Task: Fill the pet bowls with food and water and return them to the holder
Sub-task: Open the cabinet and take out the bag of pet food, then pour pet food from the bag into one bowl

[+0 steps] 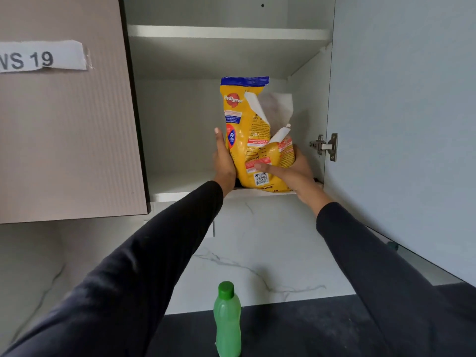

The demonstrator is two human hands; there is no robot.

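We clasp the torn-open yellow food bag point(247, 140) between our left hand point(223, 161) and right hand point(291, 171), apparently resting on the cupboard shelf point(180, 194)

The bag point(253, 140) stands upright on the lower shelf point(180, 184) inside the open cabinet, near its right wall, with the left hand point(223, 161) on its left side and the right hand point(293, 171) on its right. Another shelf point(226, 32) lies above. The door point(401, 124) hangs right. Below, a bottle point(227, 320) stands on the counter point(296, 331).
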